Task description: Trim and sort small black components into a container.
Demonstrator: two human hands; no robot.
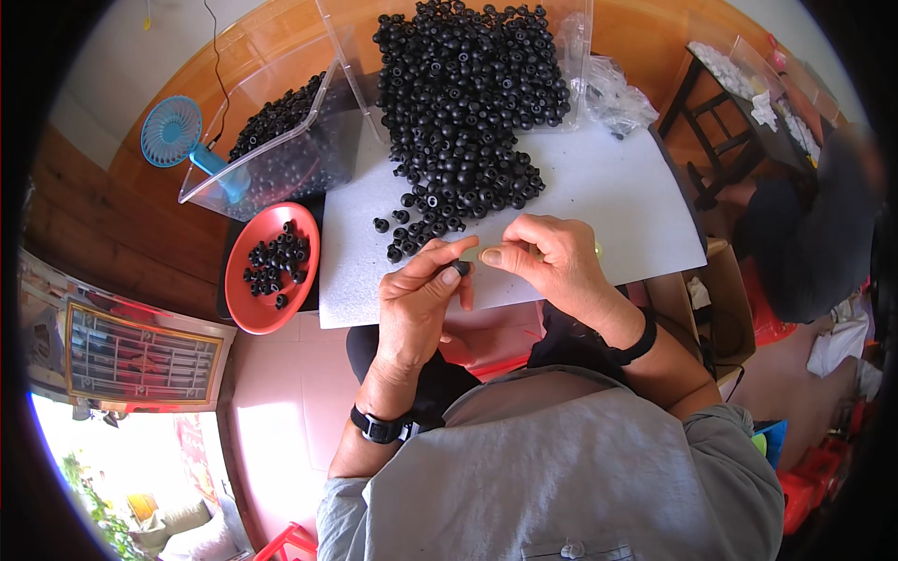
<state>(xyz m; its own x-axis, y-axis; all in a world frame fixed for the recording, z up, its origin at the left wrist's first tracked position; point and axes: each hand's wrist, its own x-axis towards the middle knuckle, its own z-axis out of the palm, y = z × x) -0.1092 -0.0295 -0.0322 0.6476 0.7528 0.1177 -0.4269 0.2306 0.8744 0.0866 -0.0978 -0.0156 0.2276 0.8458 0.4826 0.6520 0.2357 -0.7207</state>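
My left hand (416, 297) pinches a small black rounded piece (460, 267) between thumb and fingers, over the near edge of the white work surface (599, 206). My right hand (554, 260) is closed just to its right, thumb and forefinger pressed together close to the black piece. What the right fingers hold, if anything, is mostly hidden; a pale yellow-green bit (599, 250) shows beside that hand. Just beyond both hands lies a heap of similar black pieces (468, 168), hollow and knob-shaped, spilling from a clear bin (582, 75) tipped toward me.
At the left, a red oval dish (241, 304) holds several black pieces. Behind it stands a clear bin (201, 192) of more pieces, with a blue fan (173, 133) at its side. A clear plastic bag (617, 98) lies back right. Another person (809, 224) sits at the right, near a cardboard box (730, 309).
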